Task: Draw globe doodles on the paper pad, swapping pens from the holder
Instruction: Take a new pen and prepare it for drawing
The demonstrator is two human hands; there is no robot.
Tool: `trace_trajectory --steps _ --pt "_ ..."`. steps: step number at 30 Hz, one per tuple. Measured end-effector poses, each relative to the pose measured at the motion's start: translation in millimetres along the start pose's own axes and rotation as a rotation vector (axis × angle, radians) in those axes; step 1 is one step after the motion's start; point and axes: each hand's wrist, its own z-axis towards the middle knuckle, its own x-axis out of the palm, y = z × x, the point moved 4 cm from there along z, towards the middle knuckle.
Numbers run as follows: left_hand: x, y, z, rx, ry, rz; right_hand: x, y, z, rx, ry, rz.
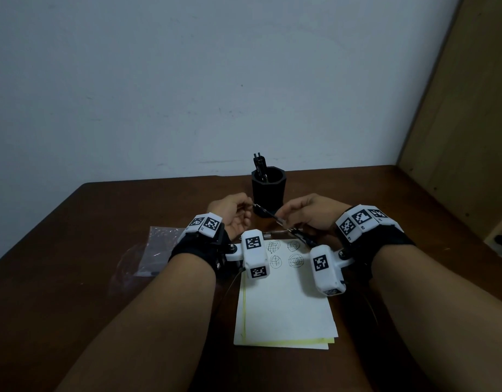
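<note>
Black pen (268, 214) pinched between left hand (233, 215) and right hand (310, 215).

A holder (268, 193) stands at the far middle of the table (117, 216), just beyond both hands. Pens (259, 165) lean up out of its left side, so a straight forward reach meets it. The left hand (234, 215) and right hand (306, 212) hold a pen (268, 215) across the gap between them, closing it. A plastic bag (156, 250) lies flat left of the paper pad (283, 312). Bare table shows on either side of the holder. It is bounded by the wall (187, 80) behind and a wooden panel (464, 123) on the right.
</note>
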Motion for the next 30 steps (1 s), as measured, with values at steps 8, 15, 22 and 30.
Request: trace_trajectory --steps 8,15,22,30 --pt "1.2 -0.7 0.0 0.009 -0.014 -0.017 -1.5 0.0 -0.9 0.009 -0.004 -0.02" --pt "3.1 0.6 -0.6 0.009 -0.012 0.0 -1.0 0.0 -0.5 0.005 0.0 -0.041" --pt "8.9 1.6 -3.2 -0.014 0.036 0.091 -0.6 2.1 0.7 0.004 -0.012 -0.009" --pt "15.1 1.8 -10.0 -0.042 0.116 0.091 4.7 -0.8 3.6 -0.058 0.009 0.058"
